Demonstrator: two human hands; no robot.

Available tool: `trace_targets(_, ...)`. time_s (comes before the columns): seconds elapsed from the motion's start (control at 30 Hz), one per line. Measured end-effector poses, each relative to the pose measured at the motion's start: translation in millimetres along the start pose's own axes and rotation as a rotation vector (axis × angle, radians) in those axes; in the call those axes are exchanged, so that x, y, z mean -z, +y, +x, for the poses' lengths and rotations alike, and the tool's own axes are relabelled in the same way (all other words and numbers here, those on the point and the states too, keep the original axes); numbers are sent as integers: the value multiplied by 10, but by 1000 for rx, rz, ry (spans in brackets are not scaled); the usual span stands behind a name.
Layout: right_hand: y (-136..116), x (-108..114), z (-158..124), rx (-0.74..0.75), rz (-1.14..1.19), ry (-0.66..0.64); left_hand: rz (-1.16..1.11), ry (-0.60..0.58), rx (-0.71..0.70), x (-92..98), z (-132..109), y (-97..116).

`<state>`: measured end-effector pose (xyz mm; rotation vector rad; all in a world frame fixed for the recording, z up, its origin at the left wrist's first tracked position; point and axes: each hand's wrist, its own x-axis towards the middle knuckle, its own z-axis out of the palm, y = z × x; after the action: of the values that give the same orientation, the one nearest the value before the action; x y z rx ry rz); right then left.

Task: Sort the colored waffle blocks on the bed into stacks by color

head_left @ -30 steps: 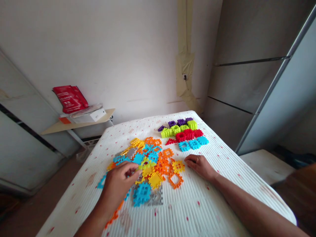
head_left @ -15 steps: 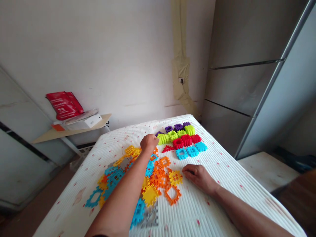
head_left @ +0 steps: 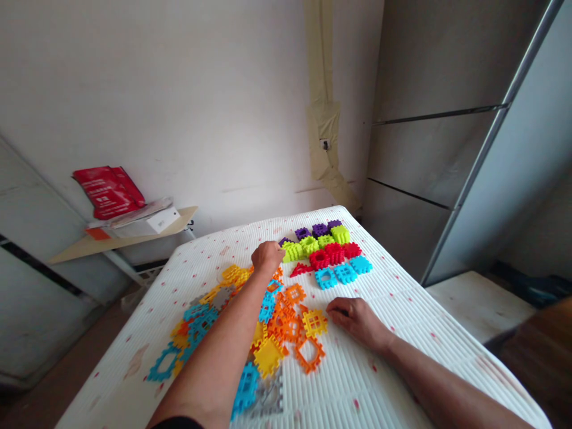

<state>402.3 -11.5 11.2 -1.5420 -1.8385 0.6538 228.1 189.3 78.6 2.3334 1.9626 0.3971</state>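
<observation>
My left hand [head_left: 267, 256] reaches far across the table, fingers curled at the left end of the lime green blocks [head_left: 313, 245]; what it holds is hidden. Behind them sit purple blocks [head_left: 318, 229], in front of them red blocks [head_left: 335, 254], a red triangle [head_left: 300, 270] and blue blocks [head_left: 343, 274], all in sorted rows. My right hand [head_left: 355, 317] rests on the white ribbed table cover [head_left: 402, 333], fingers curled under, beside a yellow block [head_left: 315, 322]. A loose pile of orange, yellow, blue and grey blocks [head_left: 250, 322] lies under my left forearm.
A low shelf [head_left: 120, 235] at the left by the wall carries a red bag [head_left: 109, 190] and a white box [head_left: 163, 219]. A grey cabinet front [head_left: 447, 179] stands to the right. A lower white surface [head_left: 478, 304] lies past the table's right edge.
My left hand left the loose pile and stretched forward to the lime green row, where it now stays. The right hand has hardly moved. The view shifted slightly.
</observation>
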Motion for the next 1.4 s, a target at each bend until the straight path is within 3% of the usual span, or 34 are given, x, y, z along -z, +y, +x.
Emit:
trace_targets(0.63,-12,4,2,16,-4,-2,-10,6,-28,-45,37,19)
trace_targets(0.87,3,8,-7,25,-9,-2,-37,49,-45,98,-37,-77)
trace_targets(1.0,14,13,-8,43,-20,-13,-31,70,-31,284,-228,-405)
trace_targets(1.17,40,6,-6,49,-34,-16,-20,145,-26,472,-668,-1140)
trace_targets(1.3,35,-4,-20,35,-44,9,-88,270,21,469,-1093,-1840)
trace_targets(1.4,30,-28,-32,21,-52,52,-185,363,32,370,-1375,-2251)
